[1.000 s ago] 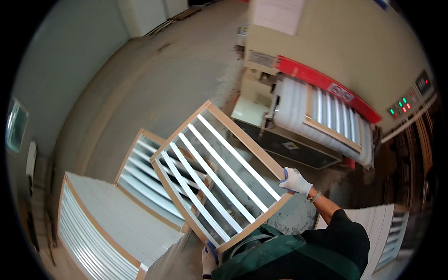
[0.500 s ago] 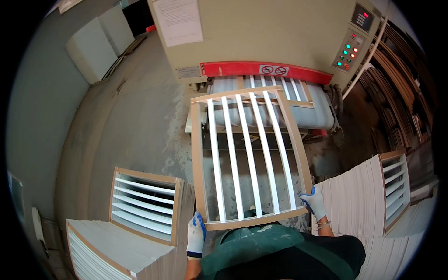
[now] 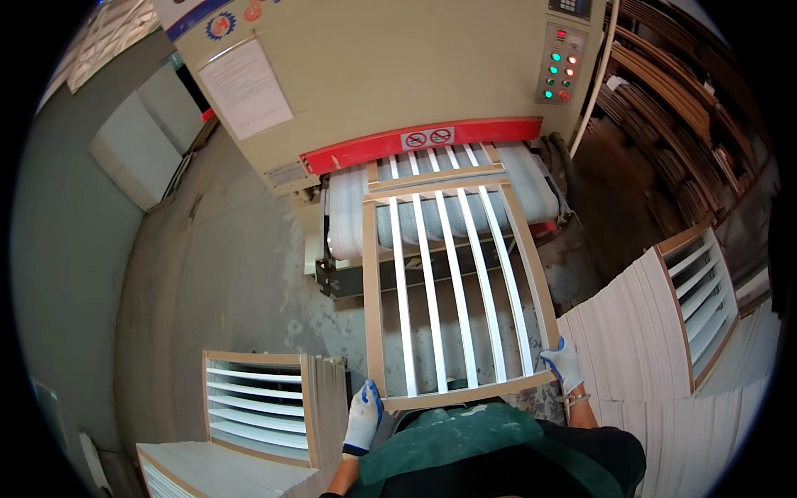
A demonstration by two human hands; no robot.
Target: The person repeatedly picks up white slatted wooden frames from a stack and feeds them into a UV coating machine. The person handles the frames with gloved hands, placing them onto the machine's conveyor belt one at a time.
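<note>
A rectangular slatted frame, with a brown border and several white slats, is held between my two hands. My left hand, in a white and blue glove, is closed on its near left corner. At the near right corner my right hand, gloved the same way, grips the border. The frame's far end lies over the near edge of a pale conveyor belt. Just beyond it, a second slatted frame lies on the belt, partly under the machine's red bar.
A large beige machine with a lit button panel stands ahead. Stacked slatted frames rise at my left and right. Brown boards are piled at the far right, and a grey wall runs along the left.
The held frame has moved forward, and its far edge now lines up behind the frame on the belt. That second frame shows less beyond the bar. My view has shifted right.
</note>
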